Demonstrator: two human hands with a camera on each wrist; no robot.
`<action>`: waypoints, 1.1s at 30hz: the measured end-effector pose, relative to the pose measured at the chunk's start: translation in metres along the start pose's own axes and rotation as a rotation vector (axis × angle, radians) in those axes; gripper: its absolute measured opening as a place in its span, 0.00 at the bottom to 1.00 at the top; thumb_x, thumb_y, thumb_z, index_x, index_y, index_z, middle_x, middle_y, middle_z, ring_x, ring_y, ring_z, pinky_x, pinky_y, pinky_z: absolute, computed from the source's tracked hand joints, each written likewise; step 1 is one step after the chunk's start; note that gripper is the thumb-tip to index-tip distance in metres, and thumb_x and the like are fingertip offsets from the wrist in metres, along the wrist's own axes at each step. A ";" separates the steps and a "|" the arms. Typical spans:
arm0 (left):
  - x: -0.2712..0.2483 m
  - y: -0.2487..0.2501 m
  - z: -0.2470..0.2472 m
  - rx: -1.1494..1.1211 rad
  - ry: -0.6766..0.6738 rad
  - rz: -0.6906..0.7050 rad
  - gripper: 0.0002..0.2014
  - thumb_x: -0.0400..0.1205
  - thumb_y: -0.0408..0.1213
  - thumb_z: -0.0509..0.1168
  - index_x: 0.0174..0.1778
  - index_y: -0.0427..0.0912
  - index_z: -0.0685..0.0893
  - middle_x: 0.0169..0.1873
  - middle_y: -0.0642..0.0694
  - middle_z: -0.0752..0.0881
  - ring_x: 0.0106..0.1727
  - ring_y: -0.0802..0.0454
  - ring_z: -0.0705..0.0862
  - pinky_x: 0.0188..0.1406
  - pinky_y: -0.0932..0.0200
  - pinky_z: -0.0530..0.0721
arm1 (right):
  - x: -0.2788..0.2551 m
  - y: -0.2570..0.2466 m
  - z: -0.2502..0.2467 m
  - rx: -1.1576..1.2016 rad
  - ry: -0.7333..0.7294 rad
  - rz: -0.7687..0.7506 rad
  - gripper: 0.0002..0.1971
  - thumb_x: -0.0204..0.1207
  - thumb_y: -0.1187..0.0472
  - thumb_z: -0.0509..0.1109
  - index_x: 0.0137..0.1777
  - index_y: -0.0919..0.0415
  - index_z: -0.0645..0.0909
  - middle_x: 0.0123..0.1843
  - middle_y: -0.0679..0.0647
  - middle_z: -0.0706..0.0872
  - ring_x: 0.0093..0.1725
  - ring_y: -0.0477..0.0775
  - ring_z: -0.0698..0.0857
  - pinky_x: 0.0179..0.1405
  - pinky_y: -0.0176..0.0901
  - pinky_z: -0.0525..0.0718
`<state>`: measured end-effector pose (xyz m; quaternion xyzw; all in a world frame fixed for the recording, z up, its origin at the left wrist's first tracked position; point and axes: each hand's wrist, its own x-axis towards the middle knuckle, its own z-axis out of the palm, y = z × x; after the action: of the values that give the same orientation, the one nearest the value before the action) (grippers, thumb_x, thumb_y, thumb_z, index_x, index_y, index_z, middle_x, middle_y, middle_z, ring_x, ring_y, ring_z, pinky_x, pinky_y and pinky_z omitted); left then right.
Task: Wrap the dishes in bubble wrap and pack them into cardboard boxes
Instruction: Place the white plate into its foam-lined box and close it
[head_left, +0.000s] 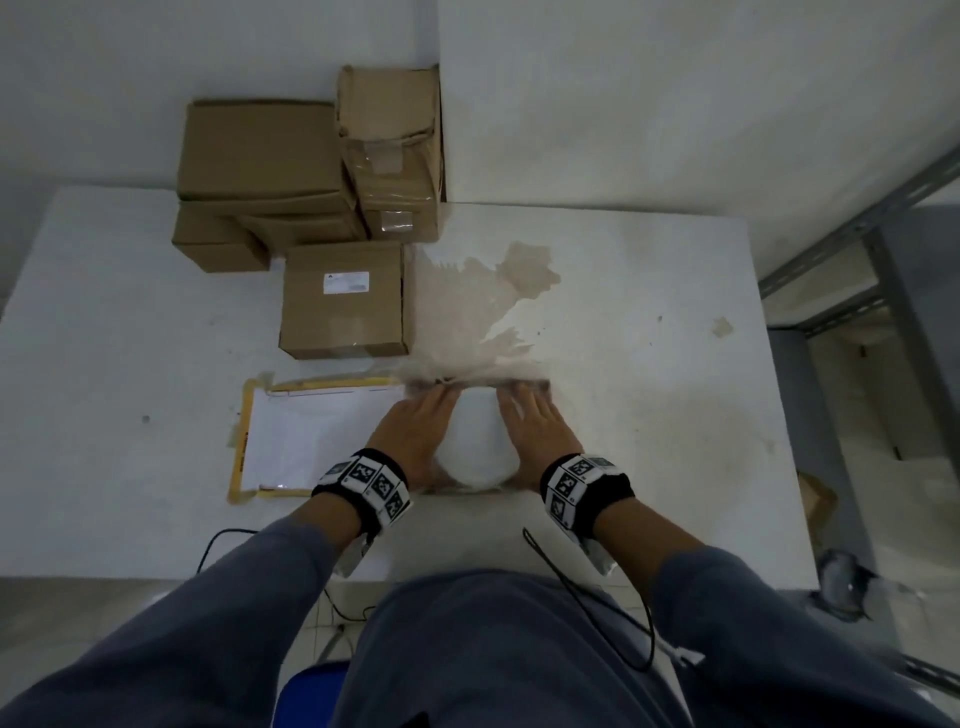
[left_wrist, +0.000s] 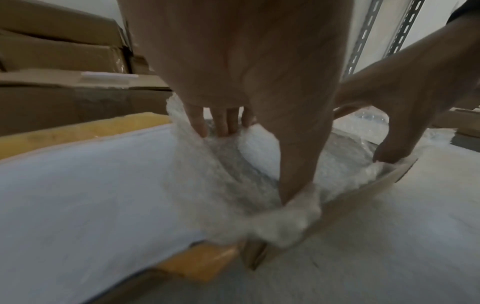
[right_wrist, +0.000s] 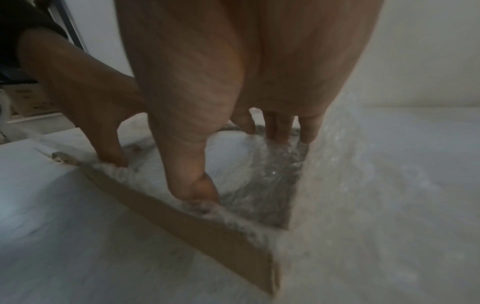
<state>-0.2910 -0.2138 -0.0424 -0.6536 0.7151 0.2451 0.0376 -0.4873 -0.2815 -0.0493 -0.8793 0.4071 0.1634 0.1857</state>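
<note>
A white dish (head_left: 475, 447) lies wrapped in bubble wrap (head_left: 467, 312) inside a low cardboard box near the table's front edge. The box's near wall (left_wrist: 350, 197) (right_wrist: 194, 224) shows in both wrist views. My left hand (head_left: 421, 431) (left_wrist: 254, 164) is on the dish's left and my right hand (head_left: 535, 431) (right_wrist: 239, 167) on its right. On both hands the fingers point straight down into the box, pressing the wrap against its sides. Each thumb pushes the wrap at the near wall. Loose wrap trails away from the box across the table.
Several closed cardboard boxes (head_left: 291, 182) are stacked at the back left, with a labelled box (head_left: 345, 301) in front of them. A yellow mailer with white paper (head_left: 311, 441) lies left of my hands. A metal shelf frame (head_left: 883, 234) stands to the right.
</note>
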 end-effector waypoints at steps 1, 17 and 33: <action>0.002 -0.001 0.002 0.030 -0.003 -0.006 0.55 0.67 0.45 0.78 0.85 0.37 0.54 0.80 0.37 0.64 0.77 0.38 0.70 0.71 0.48 0.73 | 0.002 -0.001 0.004 -0.004 0.006 0.010 0.65 0.55 0.41 0.85 0.85 0.65 0.50 0.81 0.67 0.59 0.79 0.69 0.62 0.80 0.61 0.63; 0.020 -0.002 0.016 0.038 -0.064 -0.048 0.60 0.61 0.49 0.79 0.84 0.36 0.52 0.76 0.37 0.64 0.76 0.39 0.65 0.79 0.46 0.63 | 0.017 -0.014 -0.016 -0.218 -0.137 0.113 0.55 0.58 0.55 0.82 0.81 0.65 0.54 0.73 0.61 0.66 0.70 0.64 0.69 0.69 0.55 0.71; 0.022 0.001 0.009 -0.087 0.075 0.178 0.59 0.55 0.69 0.76 0.78 0.41 0.64 0.76 0.41 0.69 0.75 0.42 0.72 0.70 0.43 0.75 | 0.013 -0.013 -0.013 -0.103 -0.038 -0.051 0.64 0.57 0.30 0.77 0.85 0.66 0.54 0.83 0.63 0.63 0.81 0.65 0.65 0.80 0.65 0.61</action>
<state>-0.2973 -0.2307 -0.0580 -0.5972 0.7600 0.2534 -0.0397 -0.4679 -0.2881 -0.0413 -0.8945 0.3719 0.1960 0.1522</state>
